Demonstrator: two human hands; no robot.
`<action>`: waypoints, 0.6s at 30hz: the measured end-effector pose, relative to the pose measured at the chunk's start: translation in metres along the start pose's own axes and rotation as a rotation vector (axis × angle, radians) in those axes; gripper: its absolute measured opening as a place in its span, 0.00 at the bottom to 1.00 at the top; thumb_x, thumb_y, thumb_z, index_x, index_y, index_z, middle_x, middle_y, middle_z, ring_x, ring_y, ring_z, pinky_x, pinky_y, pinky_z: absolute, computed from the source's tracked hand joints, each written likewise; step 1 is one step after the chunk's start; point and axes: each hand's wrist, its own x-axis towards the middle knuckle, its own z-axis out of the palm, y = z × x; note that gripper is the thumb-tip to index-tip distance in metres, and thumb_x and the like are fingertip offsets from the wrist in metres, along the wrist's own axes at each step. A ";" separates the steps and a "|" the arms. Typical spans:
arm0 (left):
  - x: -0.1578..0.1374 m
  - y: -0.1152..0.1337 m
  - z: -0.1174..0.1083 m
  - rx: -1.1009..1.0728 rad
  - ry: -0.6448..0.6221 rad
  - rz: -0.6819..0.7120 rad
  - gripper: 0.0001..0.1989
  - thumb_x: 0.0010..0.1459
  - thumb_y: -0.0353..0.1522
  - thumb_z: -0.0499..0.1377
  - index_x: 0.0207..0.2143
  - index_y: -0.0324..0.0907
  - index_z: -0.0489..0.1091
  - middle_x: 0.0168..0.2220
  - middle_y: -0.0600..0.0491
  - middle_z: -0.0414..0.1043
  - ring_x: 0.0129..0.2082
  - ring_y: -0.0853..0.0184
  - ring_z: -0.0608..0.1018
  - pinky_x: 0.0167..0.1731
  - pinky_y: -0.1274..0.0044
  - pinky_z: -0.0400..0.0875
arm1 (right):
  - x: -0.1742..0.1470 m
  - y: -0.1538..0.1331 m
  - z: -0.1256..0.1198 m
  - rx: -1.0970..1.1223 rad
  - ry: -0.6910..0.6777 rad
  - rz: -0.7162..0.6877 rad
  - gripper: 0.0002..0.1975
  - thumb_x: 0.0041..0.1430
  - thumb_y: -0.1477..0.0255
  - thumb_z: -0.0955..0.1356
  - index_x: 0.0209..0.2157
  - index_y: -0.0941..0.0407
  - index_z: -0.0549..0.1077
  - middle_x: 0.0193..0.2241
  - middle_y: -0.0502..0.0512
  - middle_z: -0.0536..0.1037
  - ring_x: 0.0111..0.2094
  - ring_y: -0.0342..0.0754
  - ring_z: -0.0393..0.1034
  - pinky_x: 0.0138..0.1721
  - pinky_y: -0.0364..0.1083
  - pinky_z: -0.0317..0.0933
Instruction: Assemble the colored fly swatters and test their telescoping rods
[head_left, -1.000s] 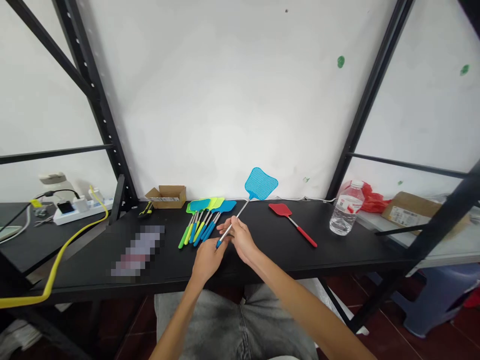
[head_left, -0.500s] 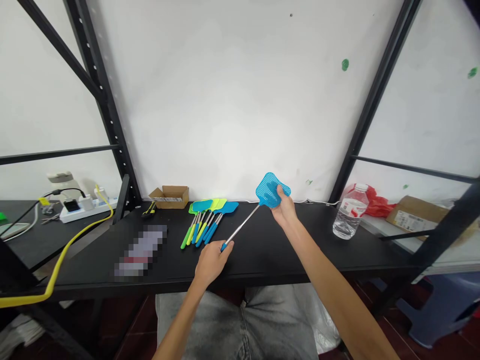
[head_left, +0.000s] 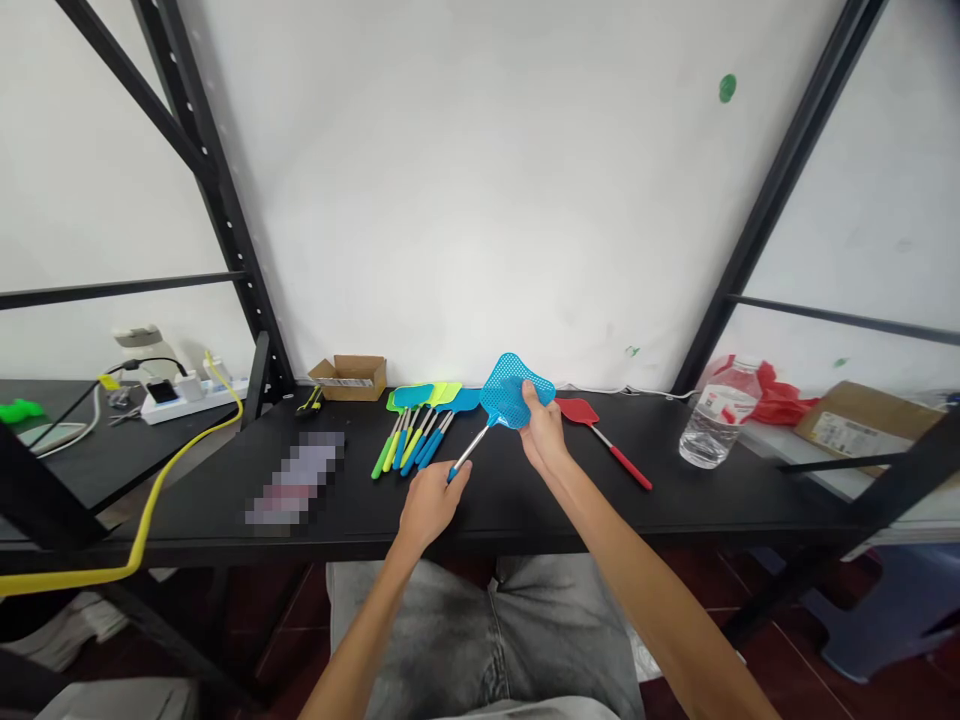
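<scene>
Both of my hands hold one blue fly swatter (head_left: 508,392) above the black table. Its head is perforated and its metal shaft slopes down to the left. My left hand (head_left: 433,502) is closed around the blue handle, most of which is hidden in the fist. My right hand (head_left: 541,425) pinches the right side of the head, thumb in front and fingers behind. To the left, several green, yellow and blue fly swatters (head_left: 420,425) lie in an overlapping row, handles toward me. A red fly swatter (head_left: 611,446) lies by itself right of my right hand.
A small open cardboard box (head_left: 349,380) and a black-and-yellow tool (head_left: 309,403) stand at the back left. A blurred-out item (head_left: 300,480) lies in front. A water bottle (head_left: 720,413) stands at right. A yellow cable (head_left: 154,470) crosses the left side.
The swatter's visible shaft has become shorter, and its head is closer to my left hand. My right hand has moved left with the head. The red swatter has come into view.
</scene>
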 end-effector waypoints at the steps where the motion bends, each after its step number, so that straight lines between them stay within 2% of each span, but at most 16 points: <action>1: 0.000 0.000 0.000 0.010 0.003 -0.002 0.24 0.64 0.47 0.45 0.20 0.43 0.49 0.17 0.58 0.51 0.19 0.71 0.55 0.24 0.76 0.44 | 0.000 0.001 -0.001 -0.030 0.014 -0.013 0.16 0.49 0.59 0.74 0.32 0.57 0.75 0.26 0.53 0.80 0.34 0.51 0.77 0.34 0.49 0.72; 5: 0.000 -0.001 0.001 0.060 -0.011 0.000 0.24 0.65 0.47 0.45 0.20 0.42 0.51 0.18 0.58 0.54 0.20 0.71 0.57 0.24 0.76 0.44 | -0.005 0.009 -0.008 -0.141 0.093 -0.058 0.17 0.49 0.57 0.73 0.32 0.56 0.75 0.24 0.51 0.79 0.31 0.50 0.76 0.29 0.46 0.70; 8: -0.001 0.000 0.000 0.080 -0.019 0.007 0.24 0.65 0.46 0.45 0.20 0.42 0.52 0.18 0.58 0.54 0.20 0.71 0.58 0.25 0.75 0.44 | -0.008 0.011 -0.010 -0.130 0.094 -0.046 0.17 0.49 0.57 0.73 0.32 0.57 0.75 0.25 0.52 0.80 0.31 0.50 0.76 0.28 0.46 0.70; 12: -0.001 0.000 -0.001 0.065 -0.025 0.019 0.24 0.65 0.47 0.45 0.20 0.42 0.53 0.18 0.58 0.53 0.20 0.70 0.60 0.25 0.75 0.44 | -0.014 0.009 -0.013 -0.041 -0.002 0.079 0.17 0.48 0.58 0.74 0.34 0.56 0.74 0.29 0.53 0.81 0.29 0.48 0.76 0.25 0.43 0.68; 15: -0.001 -0.002 -0.001 0.039 -0.049 0.025 0.24 0.64 0.48 0.45 0.21 0.42 0.55 0.18 0.59 0.55 0.20 0.70 0.61 0.24 0.76 0.45 | -0.027 0.013 -0.017 -0.113 -0.114 0.211 0.17 0.48 0.60 0.75 0.35 0.57 0.76 0.32 0.55 0.81 0.27 0.46 0.76 0.22 0.40 0.66; 18: 0.000 0.000 -0.001 0.015 -0.034 0.048 0.23 0.64 0.48 0.47 0.23 0.42 0.60 0.19 0.59 0.58 0.21 0.70 0.64 0.25 0.77 0.49 | -0.036 0.021 -0.023 -0.178 -0.259 0.325 0.18 0.50 0.59 0.74 0.38 0.58 0.77 0.36 0.59 0.82 0.30 0.46 0.77 0.23 0.39 0.67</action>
